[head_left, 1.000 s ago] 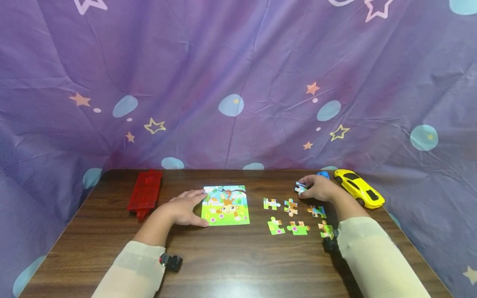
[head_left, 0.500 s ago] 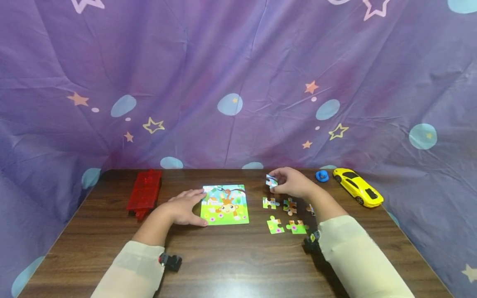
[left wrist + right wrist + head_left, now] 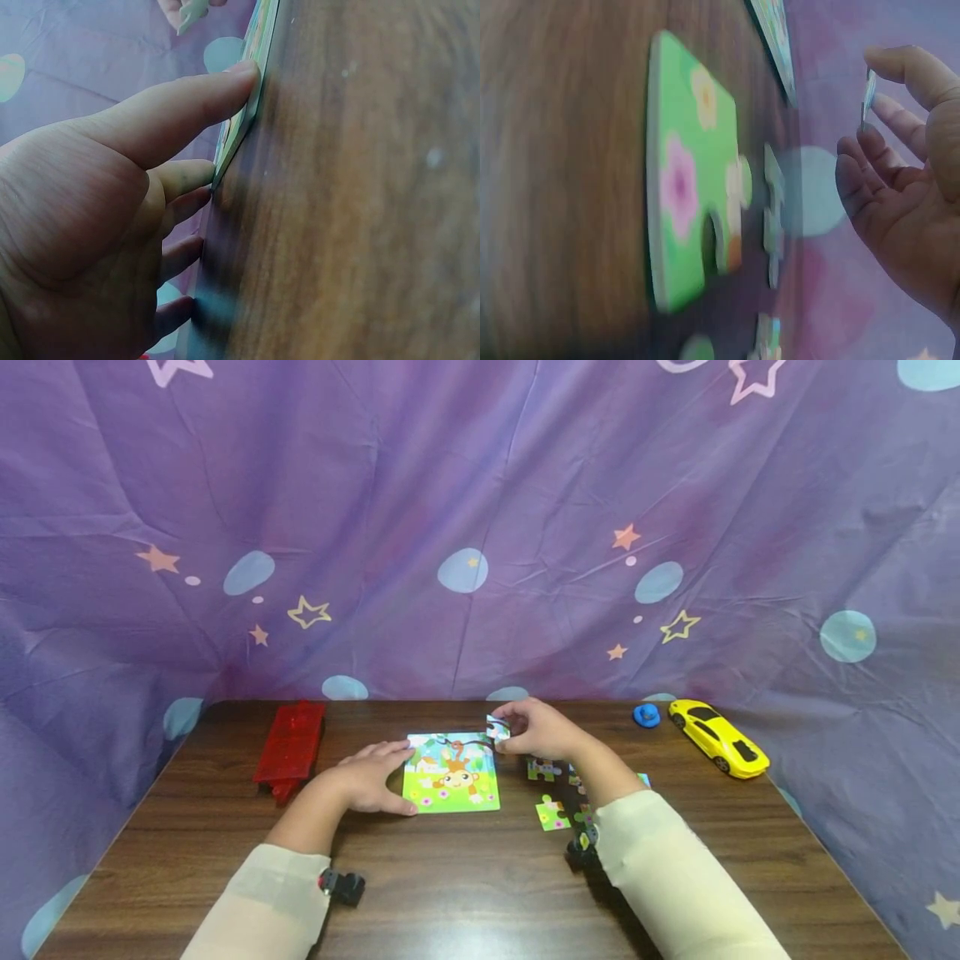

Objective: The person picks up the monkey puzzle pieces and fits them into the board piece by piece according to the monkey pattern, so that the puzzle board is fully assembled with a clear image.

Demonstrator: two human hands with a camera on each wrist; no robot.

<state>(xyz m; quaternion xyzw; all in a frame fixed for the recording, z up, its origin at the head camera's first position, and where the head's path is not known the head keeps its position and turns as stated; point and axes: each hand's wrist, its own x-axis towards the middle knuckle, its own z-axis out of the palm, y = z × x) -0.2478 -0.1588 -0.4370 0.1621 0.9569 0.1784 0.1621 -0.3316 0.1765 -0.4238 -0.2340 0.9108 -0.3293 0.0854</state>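
Note:
In the head view my left hand (image 3: 369, 781) rests at the left side of a square monkey picture puzzle board (image 3: 452, 781), which lies flat on the table. Its thumb touches the near left corner and its forefinger reaches the far left one. The left wrist view shows the thumb (image 3: 202, 101) against the board's edge, the fingers fairly straight. My right hand (image 3: 546, 731) pinches a small blue and white jigsaw piece (image 3: 497, 728) between thumb and fingertips, over the board's far right corner. From the right wrist, that piece (image 3: 868, 97) appears edge-on, raised off the table.
Several loose jigsaw pieces lie right of the board, partly hidden by my right arm; a green flowered one (image 3: 552, 815) sits nearest. A red see-through toy (image 3: 290, 745) stands far left. Far right are a small blue toy hat (image 3: 646, 716) and a yellow toy car (image 3: 718, 739).
My right hand has carried the pinched jigsaw piece leftward, from beside the blue toy hat to the board's far right corner. The left hand has stayed at the board's left side.

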